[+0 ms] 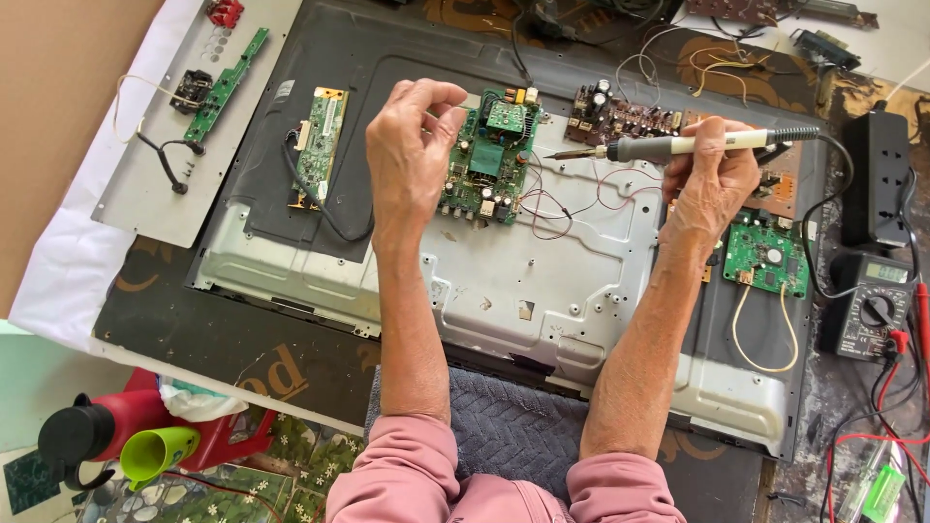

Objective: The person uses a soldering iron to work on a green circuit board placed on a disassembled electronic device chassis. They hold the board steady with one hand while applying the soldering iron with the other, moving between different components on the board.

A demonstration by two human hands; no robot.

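My left hand (412, 145) grips the left edge of a green circuit board (489, 160), held tilted above the metal back panel of a flat screen (542, 281). My right hand (712, 169) holds a soldering iron (678, 145) by its pale handle. The iron's tip points left and ends just right of the green board, apart from it. Thin red wires (562, 208) trail from the board across the panel.
A narrow green board (318, 145) lies on the panel at left, a brown board (620, 116) at the back, a small green board (765, 257) at right. A multimeter (872, 305) and a power strip (877, 174) sit far right. A metal plate (165, 184) lies far left.
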